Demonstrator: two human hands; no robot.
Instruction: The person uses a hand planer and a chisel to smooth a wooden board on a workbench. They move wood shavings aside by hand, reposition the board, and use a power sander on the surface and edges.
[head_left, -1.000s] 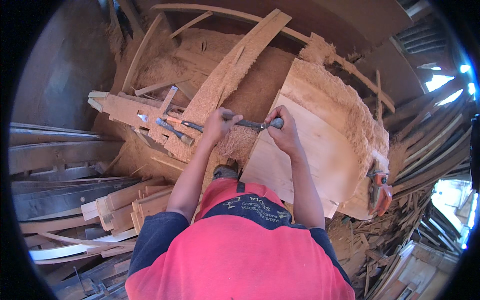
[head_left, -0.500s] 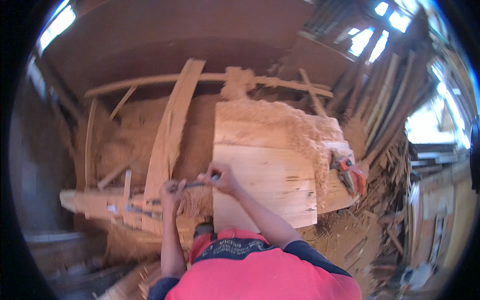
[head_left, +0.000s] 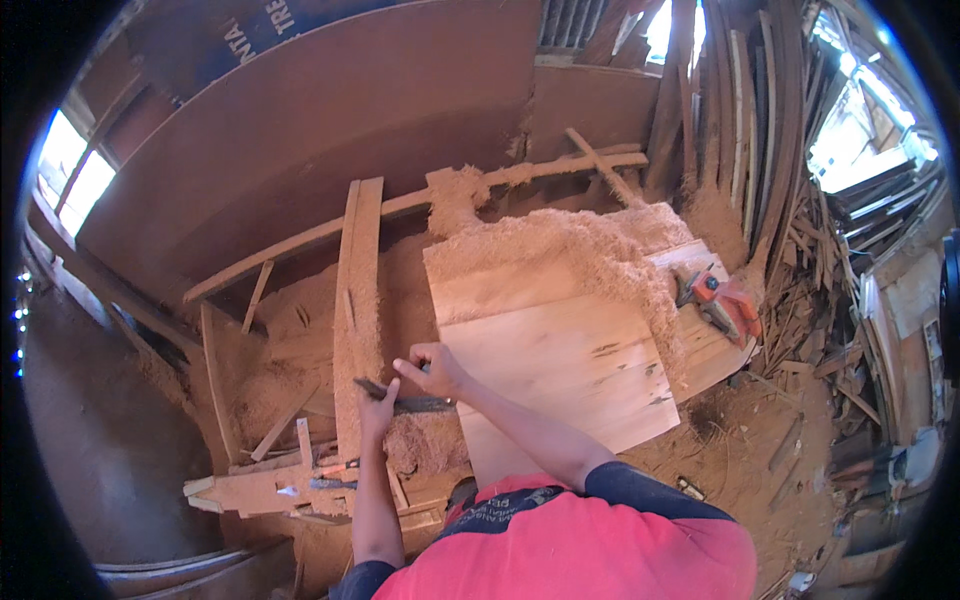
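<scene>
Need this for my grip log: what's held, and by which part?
The left hand holds a long dark tool near its left end; whether the right hand holds anything is unclear.

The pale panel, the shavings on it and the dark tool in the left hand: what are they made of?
Pale panel: apparently bare wood; grain and dark streaks show. Shavings: probably wood, fluffy and tan. Dark tool: dull, perhaps metal or wood; unclear.

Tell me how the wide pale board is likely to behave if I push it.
The pale board will probably stay stiff, since it lies flat with no visible sag. It seems unlikely to roll, being broad with straight edges. The shavings heaped along its far and right sides look loose, so they might shift or spill.
</scene>
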